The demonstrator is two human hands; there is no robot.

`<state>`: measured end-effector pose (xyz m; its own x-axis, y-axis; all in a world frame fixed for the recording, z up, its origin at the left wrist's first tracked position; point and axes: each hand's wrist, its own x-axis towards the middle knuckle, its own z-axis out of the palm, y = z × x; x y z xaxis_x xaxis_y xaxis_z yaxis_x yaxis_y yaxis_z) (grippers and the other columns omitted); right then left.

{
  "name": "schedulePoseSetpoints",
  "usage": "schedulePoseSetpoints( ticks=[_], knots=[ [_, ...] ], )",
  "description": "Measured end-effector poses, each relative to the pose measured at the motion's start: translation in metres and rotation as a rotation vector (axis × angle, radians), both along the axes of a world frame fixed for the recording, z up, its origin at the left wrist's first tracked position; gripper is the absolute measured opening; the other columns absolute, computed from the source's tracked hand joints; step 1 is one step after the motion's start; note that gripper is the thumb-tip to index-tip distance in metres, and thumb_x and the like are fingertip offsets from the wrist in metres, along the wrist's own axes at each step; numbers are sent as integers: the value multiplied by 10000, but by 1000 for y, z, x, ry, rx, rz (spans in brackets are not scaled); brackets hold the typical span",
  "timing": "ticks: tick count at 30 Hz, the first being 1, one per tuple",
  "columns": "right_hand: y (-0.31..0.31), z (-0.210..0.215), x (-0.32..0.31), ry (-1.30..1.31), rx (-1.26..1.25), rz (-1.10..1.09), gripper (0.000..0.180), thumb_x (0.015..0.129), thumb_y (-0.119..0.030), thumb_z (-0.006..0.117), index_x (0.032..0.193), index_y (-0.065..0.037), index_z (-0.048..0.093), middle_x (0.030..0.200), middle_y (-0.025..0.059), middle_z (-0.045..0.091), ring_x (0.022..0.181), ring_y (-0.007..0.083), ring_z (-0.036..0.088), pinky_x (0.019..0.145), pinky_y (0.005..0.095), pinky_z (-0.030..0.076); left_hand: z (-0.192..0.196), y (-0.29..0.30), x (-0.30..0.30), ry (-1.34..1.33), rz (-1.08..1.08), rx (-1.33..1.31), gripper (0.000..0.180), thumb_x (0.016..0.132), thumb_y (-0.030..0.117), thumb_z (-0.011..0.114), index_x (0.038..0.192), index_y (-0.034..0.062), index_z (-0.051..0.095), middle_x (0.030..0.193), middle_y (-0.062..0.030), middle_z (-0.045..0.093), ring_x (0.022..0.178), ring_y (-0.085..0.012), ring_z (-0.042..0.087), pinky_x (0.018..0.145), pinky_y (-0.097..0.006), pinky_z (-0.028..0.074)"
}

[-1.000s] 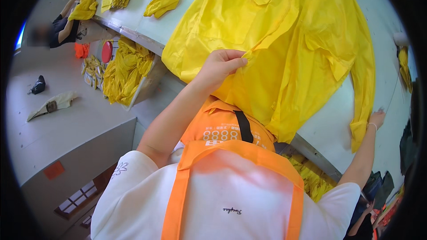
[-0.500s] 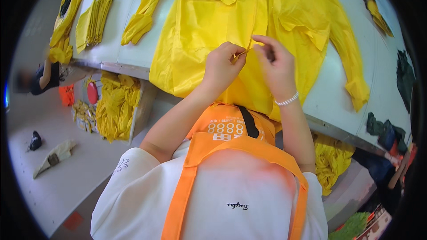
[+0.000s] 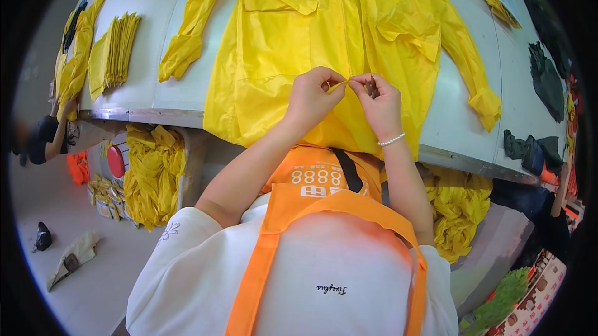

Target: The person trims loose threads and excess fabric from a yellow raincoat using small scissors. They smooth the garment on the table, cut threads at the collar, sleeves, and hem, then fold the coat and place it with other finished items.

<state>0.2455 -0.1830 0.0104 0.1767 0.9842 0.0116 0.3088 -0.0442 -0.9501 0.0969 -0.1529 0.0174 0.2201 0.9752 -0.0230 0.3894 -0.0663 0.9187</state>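
A yellow raincoat (image 3: 274, 46) lies spread on the white table, sleeves out to both sides, its lower hem hanging over the near edge. My left hand (image 3: 314, 96) is closed in a pinch on the coat's front edge, near the hem. Right beside it, my right hand (image 3: 379, 108) pinches the same edge, fingertips almost touching the left ones. A small dark object (image 3: 372, 86) shows between the right hand's fingers; it is too small to name. The strip of edge between the two hands is mostly covered by the fingers.
Folded yellow pieces (image 3: 114, 52) lie stacked on the table (image 3: 146, 90) at left. Below stands a bin of crumpled yellow fabric (image 3: 152, 177), with more yellow fabric (image 3: 461, 211) under the right side. Dark green pieces (image 3: 545, 80) lie at right. Other people's arms show at both sides.
My right hand, formerly apart from the edge with its fingers spread, has come in and now pinches it beside my left. The view has shifted slightly.
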Motion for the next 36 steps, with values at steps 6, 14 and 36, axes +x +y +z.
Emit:
schedulePoseSetpoints(
  ticks=[6,14,36],
  knots=[
    [6,-5,-3,-115,-69,12,145,851,-106,606,787,21,578,678,48,570,571,98,488,531,243,408,-19,1,1,84,-53,242,170,731,94,698,875,12,656,651,-78,602,619,-98,583,580,-234,470],
    [10,-23,-9,420,-436,-46,165,887,-157,569,801,-15,571,638,-28,509,575,68,445,554,222,400,-19,9,-6,-145,-4,-157,160,760,98,690,863,-17,648,794,-74,661,714,-121,612,629,-243,481],
    [-10,-5,-16,-246,60,-15,217,836,-121,619,967,-21,477,906,126,522,747,261,563,588,319,477,-27,18,-3,-616,154,-460,166,752,-7,666,852,19,536,791,-38,596,731,-105,563,677,-213,439]
  ],
)
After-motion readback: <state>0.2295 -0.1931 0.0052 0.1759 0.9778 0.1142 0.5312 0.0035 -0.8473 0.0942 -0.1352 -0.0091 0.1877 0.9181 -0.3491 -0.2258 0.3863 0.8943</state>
